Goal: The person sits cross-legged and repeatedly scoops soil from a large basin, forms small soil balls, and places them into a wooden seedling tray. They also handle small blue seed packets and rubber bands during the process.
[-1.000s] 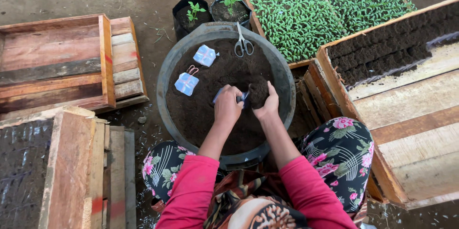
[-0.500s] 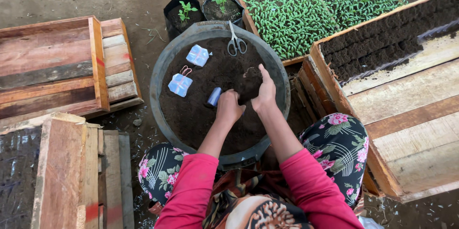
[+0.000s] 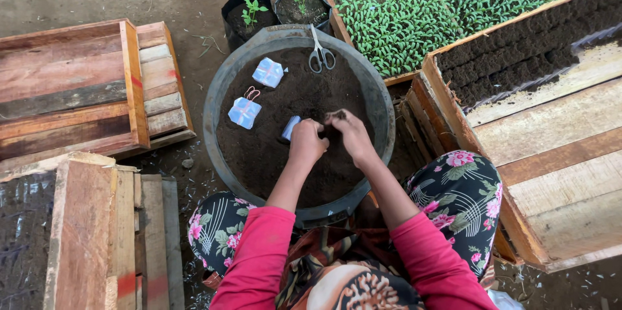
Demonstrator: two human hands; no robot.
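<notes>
Over the middle of the soil-filled basin (image 3: 220,99), I am seeing the left hand (image 3: 307,143) curling its fingers around a small clear bag (image 3: 290,128), while the right hand (image 3: 352,134) is pinching soil at its fingertips just beside it. Two folded bags (image 3: 255,93) and scissors (image 3: 320,55) are lying near the basin's far rim.

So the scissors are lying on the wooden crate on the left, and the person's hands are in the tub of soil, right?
Not quite. The head view shows the scissors lying on the soil at the far rim of the round tub, not on the wooden crate. The left hand and right hand are indeed in the tub.
</notes>
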